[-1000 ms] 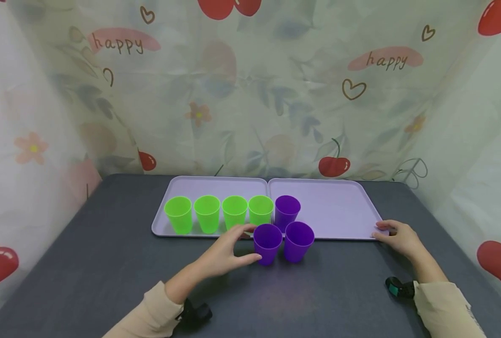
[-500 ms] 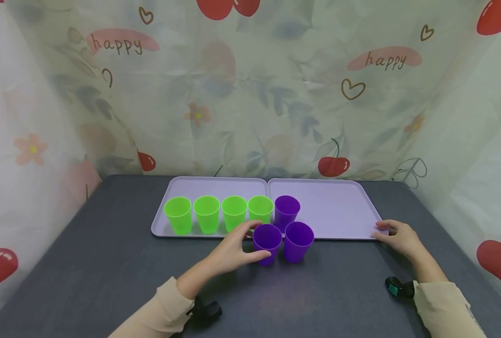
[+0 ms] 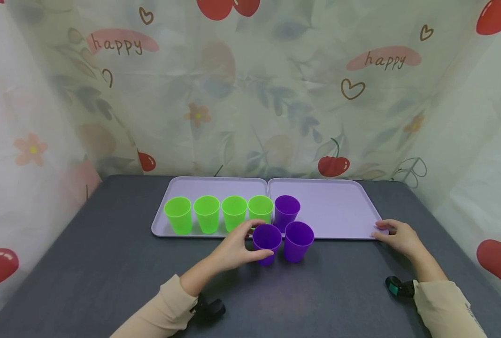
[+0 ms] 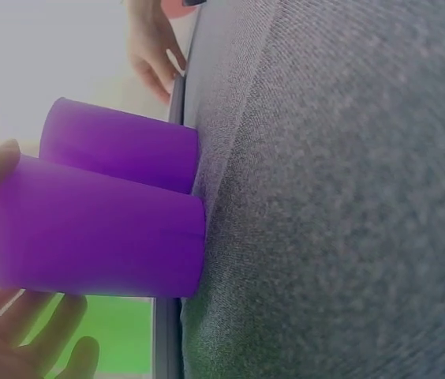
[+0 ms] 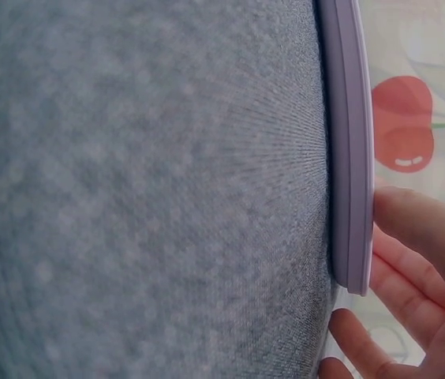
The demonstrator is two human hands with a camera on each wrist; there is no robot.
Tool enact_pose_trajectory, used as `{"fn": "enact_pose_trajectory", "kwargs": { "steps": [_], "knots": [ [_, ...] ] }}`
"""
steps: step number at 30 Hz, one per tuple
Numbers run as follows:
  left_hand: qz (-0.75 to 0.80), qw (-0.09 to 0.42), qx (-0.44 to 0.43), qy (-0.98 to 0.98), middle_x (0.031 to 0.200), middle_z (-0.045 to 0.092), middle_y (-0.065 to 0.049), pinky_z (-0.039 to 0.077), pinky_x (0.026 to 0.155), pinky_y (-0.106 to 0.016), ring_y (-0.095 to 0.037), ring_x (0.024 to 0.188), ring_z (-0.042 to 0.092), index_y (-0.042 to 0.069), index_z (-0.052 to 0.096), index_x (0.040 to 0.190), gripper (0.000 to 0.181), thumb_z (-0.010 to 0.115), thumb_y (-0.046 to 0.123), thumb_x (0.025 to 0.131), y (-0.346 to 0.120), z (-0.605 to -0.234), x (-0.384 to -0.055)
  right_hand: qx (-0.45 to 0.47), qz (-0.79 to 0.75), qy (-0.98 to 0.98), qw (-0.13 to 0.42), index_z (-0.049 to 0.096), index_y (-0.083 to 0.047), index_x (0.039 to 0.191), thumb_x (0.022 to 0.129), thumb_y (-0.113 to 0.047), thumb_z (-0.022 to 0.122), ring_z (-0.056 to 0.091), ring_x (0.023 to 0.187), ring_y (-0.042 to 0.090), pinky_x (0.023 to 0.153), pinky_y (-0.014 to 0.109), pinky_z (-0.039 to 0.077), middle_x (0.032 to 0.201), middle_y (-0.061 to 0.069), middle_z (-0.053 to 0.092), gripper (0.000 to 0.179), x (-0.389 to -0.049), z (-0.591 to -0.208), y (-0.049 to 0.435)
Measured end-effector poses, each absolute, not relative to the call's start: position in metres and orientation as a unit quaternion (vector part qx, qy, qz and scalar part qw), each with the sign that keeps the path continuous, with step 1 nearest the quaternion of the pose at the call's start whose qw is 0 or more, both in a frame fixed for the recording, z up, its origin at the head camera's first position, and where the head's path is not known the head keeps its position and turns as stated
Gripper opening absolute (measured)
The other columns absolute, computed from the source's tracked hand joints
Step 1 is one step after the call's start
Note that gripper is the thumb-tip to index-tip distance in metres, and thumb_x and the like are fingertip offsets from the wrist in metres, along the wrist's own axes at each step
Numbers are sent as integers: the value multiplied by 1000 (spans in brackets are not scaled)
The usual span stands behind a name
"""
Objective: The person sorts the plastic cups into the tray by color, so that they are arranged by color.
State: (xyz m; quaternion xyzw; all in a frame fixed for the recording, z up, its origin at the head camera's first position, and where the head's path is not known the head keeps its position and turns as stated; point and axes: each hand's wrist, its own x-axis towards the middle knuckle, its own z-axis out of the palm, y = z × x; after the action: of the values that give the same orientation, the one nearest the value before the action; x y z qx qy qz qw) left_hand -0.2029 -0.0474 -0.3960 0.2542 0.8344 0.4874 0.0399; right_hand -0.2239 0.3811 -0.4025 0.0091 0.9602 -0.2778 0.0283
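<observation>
My left hand (image 3: 235, 249) has its thumb and fingers around the left of two purple cups (image 3: 265, 238) standing on the dark cloth. In the left wrist view, the thumb lies against one side of this upright cup and the fingers against the other. A second purple cup (image 3: 298, 241) stands just right of it. Behind them, a third purple cup (image 3: 286, 213) sits at the left end of the right tray (image 3: 335, 206). My right hand (image 3: 402, 239) grips that tray's near right corner, thumb on the rim (image 5: 364, 158), as the right wrist view shows.
Several green cups (image 3: 235, 213) stand in a row on the left lilac tray (image 3: 220, 184), which adjoins the right one. Dark grey cloth (image 3: 309, 300) covers the table. A patterned curtain (image 3: 250, 117) hangs behind and at both sides.
My left hand has moved slightly right and its thumb has come across the front of the near left purple cup. The right hand and the cups have stayed in place.
</observation>
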Motion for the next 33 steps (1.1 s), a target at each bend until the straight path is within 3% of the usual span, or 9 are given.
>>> {"fn": "enact_pose_trajectory", "kwargs": {
  "steps": [33],
  "knots": [
    [499,-2,262,826,127,56,-5,44,99,-45,-24,116,54,12,50,130,65,79,28,73,-55,-354,-198,11,-279,960,31,54,11,119,88,-32,62,53,107,48,84,52,48,120,34,54,53,-223,-402,381]
  ]
}}
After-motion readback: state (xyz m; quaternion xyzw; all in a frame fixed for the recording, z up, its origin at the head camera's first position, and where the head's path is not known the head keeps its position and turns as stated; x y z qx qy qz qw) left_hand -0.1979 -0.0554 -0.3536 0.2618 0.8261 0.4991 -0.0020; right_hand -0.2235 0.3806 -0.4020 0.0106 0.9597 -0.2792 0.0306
